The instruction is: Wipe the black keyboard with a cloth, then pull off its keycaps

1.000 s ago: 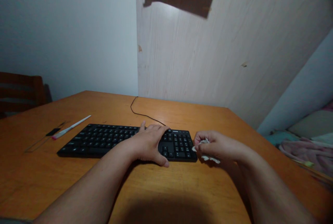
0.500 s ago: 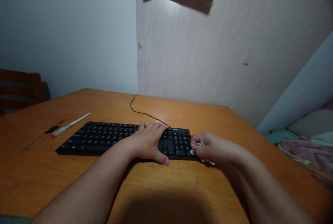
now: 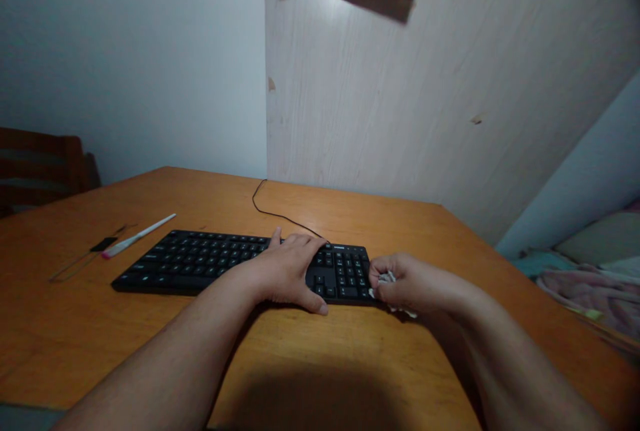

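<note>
A slim white stick with a pink end [image 3: 138, 237] lies left of a long black plastic keyboard [image 3: 200, 261] on the orange-brown wooden table [image 3: 400, 224]. The left hand [image 3: 287, 271] rests across the keyboard, fingers spread. Apart from it, the right hand [image 3: 407, 281], at the keyboard's right end, curls around a crumpled white tissue-like wad [image 3: 387, 277].

The white markings [image 3: 349, 272] on the black keyboard [image 3: 210, 259] are too small to read.
</note>
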`<action>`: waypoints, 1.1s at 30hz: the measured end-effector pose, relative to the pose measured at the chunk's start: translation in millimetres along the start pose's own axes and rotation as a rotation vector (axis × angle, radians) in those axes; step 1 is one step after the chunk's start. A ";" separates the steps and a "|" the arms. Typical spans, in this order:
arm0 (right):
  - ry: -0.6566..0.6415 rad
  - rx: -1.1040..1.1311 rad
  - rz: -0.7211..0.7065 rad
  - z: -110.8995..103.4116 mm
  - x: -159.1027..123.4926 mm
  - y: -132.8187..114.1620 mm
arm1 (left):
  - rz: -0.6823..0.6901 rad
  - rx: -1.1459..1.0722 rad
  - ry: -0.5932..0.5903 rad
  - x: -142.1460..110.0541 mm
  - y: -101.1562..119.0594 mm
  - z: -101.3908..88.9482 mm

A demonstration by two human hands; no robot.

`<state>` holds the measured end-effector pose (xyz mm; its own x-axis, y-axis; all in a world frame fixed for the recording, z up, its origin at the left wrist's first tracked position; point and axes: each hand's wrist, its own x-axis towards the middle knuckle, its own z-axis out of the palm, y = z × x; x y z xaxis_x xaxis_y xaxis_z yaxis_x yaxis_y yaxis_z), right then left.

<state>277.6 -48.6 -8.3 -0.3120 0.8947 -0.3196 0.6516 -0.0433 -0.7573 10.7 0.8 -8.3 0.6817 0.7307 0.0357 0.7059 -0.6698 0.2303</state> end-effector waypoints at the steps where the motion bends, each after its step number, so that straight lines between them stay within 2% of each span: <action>1: 0.021 -0.009 -0.006 0.2 1.1 1.0 | 0.002 0.001 0.002 0.1 -0.4 0.3; 4: 0.142 -0.044 -0.044 1.2 6.3 6.3 | 0.003 0.006 0.005 0.2 -0.8 0.6; 6: 0.172 -0.053 -0.056 1.5 7.3 8.0 | -0.001 0.010 0.002 0.0 -0.3 0.3; 11: 0.008 -0.010 -0.006 1.0 1.5 5.2 | -0.013 0.013 -0.014 -0.5 1.9 -1.5; 17: 0.157 -0.043 -0.066 1.7 7.2 10.7 | -0.005 0.009 0.000 0.5 1.2 -0.4; 22: -0.004 -0.012 -0.012 1.7 0.0 6.2 | -0.010 0.009 -0.003 0.7 1.4 -0.1; 28: 0.134 -0.031 -0.056 2.0 2.7 10.5 | 0.001 0.002 0.001 0.1 1.0 -0.2; 33: 0.098 0.090 -0.104 6.1 -3.7 2.5 | 0.008 -0.001 0.010 1.0 0.0 1.4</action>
<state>276.1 -54.7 -12.4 -0.3026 0.9354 -0.1827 0.5534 0.0164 -0.8328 11.7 1.4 -9.7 0.6851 0.7269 0.0472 0.7005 -0.6753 0.2307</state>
